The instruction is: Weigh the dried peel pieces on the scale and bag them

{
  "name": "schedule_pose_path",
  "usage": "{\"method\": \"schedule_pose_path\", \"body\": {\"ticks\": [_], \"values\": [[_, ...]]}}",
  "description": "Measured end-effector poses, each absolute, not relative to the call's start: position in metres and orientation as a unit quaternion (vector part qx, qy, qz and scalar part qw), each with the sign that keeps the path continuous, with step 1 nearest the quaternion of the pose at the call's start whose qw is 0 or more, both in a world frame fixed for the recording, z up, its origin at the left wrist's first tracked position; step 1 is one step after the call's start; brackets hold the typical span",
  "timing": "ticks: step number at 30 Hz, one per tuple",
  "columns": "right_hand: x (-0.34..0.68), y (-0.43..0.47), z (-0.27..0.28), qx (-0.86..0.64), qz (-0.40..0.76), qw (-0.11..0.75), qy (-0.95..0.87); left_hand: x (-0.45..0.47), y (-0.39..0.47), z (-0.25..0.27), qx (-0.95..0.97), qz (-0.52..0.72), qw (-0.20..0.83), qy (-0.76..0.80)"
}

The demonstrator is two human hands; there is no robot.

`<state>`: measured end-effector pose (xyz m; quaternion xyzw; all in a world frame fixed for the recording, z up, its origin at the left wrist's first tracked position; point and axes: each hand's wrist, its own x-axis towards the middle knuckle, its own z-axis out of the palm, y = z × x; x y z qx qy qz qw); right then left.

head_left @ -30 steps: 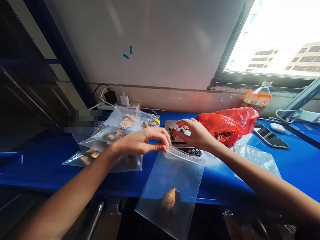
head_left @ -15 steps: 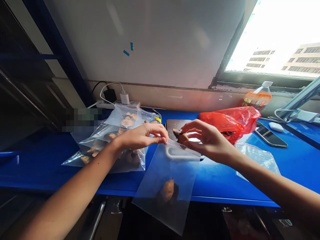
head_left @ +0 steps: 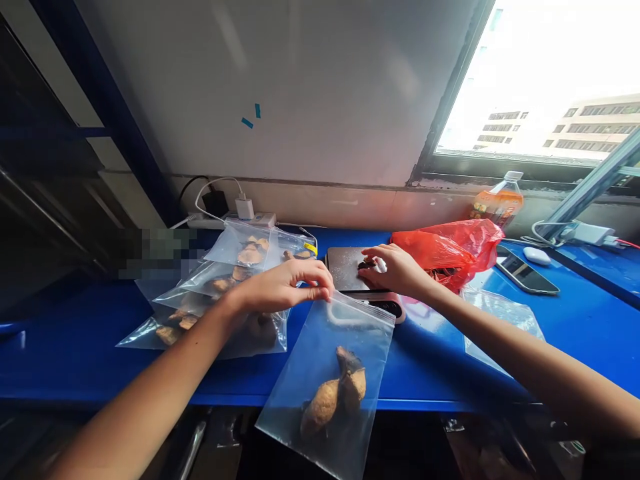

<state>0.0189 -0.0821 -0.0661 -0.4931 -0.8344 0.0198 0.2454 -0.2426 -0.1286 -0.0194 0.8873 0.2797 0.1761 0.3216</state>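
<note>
My left hand (head_left: 305, 283) pinches the top edge of a clear zip bag (head_left: 285, 417), which hangs down over the table's front edge. Inside it lie two brown, dried-looking chunks (head_left: 321, 407), one with a dark end; their kind is unclear. My right hand (head_left: 397, 267) is over the metal plate of a kitchen scale (head_left: 345, 267), thumb and fingers closed around a small dark brown piece (head_left: 369, 265). The bag partly covers the scale's front panel (head_left: 390, 308).
Filled clear bags (head_left: 200, 293) of similar chunks are piled at left. A red plastic bag (head_left: 450, 247) with dark pieces is right of the scale. Further right are a flat clear bag (head_left: 503, 327), a phone (head_left: 527, 270), a white case (head_left: 537, 256) and a bottle (head_left: 497, 203).
The chunk that my right hand held at the bag's mouth now lies inside the bag. That hand has moved back over the scale plate, onto another dark piece. My left hand keeps its hold.
</note>
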Motion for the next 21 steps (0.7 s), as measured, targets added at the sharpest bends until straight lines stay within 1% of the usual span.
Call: {"method": "schedule_pose_path", "body": {"ticks": [2, 4, 11, 13, 17, 19, 21], "values": [[0.017, -0.079, -0.069, -0.484, 0.024, 0.238, -0.842, -0.243, -0.129, -0.020, 0.888, 0.175, 0.321, 0.280], [0.015, -0.081, -0.069, -0.473, 0.029, 0.249, -0.844, -0.243, -0.130, -0.019, 0.888, 0.176, 0.320, 0.278], [0.023, -0.087, -0.074, -0.430, 0.042, 0.332, -0.838, -0.243, -0.133, -0.016, 0.895, 0.180, 0.312, 0.263], [0.026, -0.091, -0.073, -0.417, 0.082, 0.369, -0.827, -0.242, -0.133, -0.016, 0.895, 0.181, 0.310, 0.264], [0.026, -0.101, -0.063, -0.387, 0.205, 0.442, -0.783, -0.242, -0.133, -0.016, 0.893, 0.178, 0.302, 0.281], [0.022, -0.103, -0.058, -0.382, 0.189, 0.453, -0.783, -0.241, -0.133, -0.016, 0.894, 0.172, 0.296, 0.290], [0.018, -0.099, -0.057, -0.394, 0.117, 0.437, -0.800, -0.240, -0.133, -0.017, 0.895, 0.164, 0.289, 0.298]]}}
